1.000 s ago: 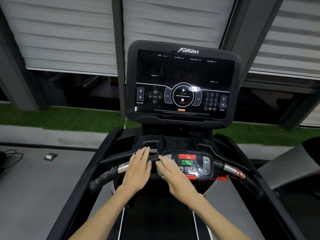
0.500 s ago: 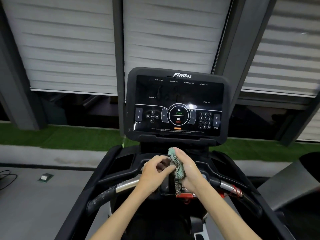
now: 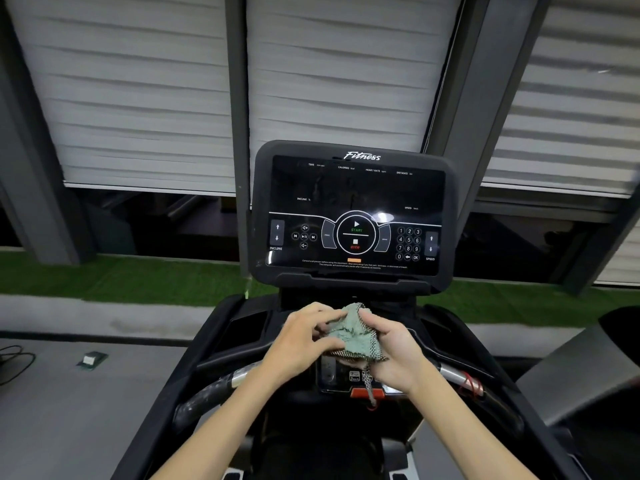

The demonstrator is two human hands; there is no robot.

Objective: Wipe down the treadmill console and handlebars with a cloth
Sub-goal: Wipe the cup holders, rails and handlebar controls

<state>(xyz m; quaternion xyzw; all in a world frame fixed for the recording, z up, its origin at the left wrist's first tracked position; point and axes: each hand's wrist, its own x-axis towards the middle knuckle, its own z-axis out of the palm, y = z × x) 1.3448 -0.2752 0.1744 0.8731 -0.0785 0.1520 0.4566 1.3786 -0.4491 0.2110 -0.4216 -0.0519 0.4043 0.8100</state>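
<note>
Two bare hands hold one crumpled pale green woven cloth (image 3: 349, 332) between them. The cloth is just below the black treadmill console with dark touch screen (image 3: 353, 202) and above the small lower button panel (image 3: 341, 375). The left hand (image 3: 298, 344) pinches the left side of the cloth with curled fingers (image 3: 322, 315). The right hand (image 3: 393, 355) grips the right side, thumb on top. A frayed corner hangs down under the right hand. The black padded handlebar with silver ends (image 3: 204, 396) runs below both forearms.

The cloth (image 3: 349, 332) sits between the left grip (image 3: 301, 341) and right grip (image 3: 394, 355), below the console (image 3: 353, 209), above the handlebar (image 3: 211, 393); grass (image 3: 121, 278) lies behind them all
</note>
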